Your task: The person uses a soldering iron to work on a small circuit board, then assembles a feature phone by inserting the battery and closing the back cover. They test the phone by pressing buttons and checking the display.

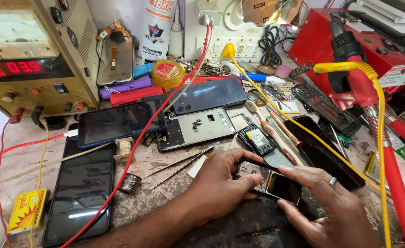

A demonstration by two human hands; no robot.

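Cluttered and worn, the desk [23,158] leaves little open room: bare patches show only at 9 o'clock beside the red wire [133,147] and near the front edge at 6 o'clock. Both hands meet at 5 o'clock over a small phone [271,183] with its back off. The left hand [218,183] is clamped on its left end, thumb on top; the right hand [326,202], wearing a ring, pinches its right edge with fingers closed on it. Tweezers [179,167] lie just beside the left hand at 10 o'clock. Phones crowd the left side: a black one [80,193] at 8 o'clock, a blue one [119,121] above it. A yellow tin [167,73] at 12 o'clock is shut; its contents are hidden. A power supply [32,55] fills the 10 o'clock corner, a red hose [395,183] walls the right edge.
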